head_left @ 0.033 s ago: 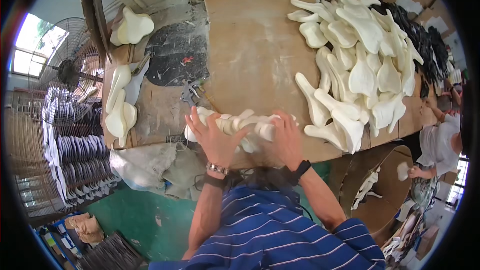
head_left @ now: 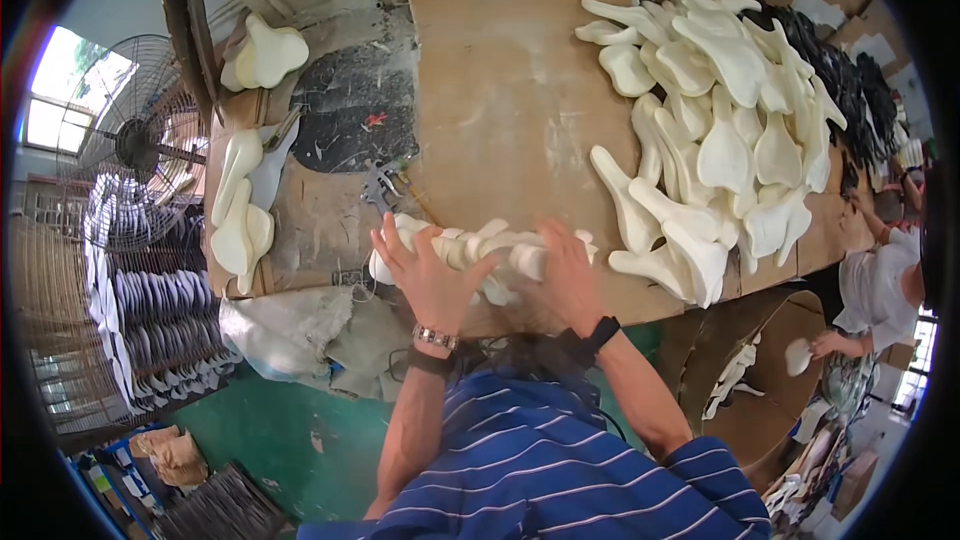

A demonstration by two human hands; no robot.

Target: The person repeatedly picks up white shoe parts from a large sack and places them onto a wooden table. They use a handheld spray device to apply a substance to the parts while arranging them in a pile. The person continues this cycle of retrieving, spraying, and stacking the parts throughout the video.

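A row of cream foam pads, shaped like bicycle saddles [head_left: 485, 243], lies along the near edge of the cardboard-covered table in front of me. My left hand [head_left: 430, 285] rests over the left end of the row, thumb and fingers spread wide. Over the right part reaches my right hand [head_left: 570, 280], its fingers stretched forward and bent lightly across the pads; its thumb side is blurred. One pad shows between the two hands, and a pale tip sticks out beyond my right fingers. The hands hide much of the row.
A big heap of the same pads [head_left: 740, 140] covers the table's right side. Several more lie along the left edge [head_left: 240, 215]. A small metal tool [head_left: 378, 183] sits beyond my left hand. A caged fan [head_left: 135, 145] stands left; a co-worker's hand [head_left: 828, 343] holds a pale piece.
My right hand has shifted slightly left along the row, while the pads and my left hand stay put. The co-worker's hand at the right has moved a little left with the pale piece.
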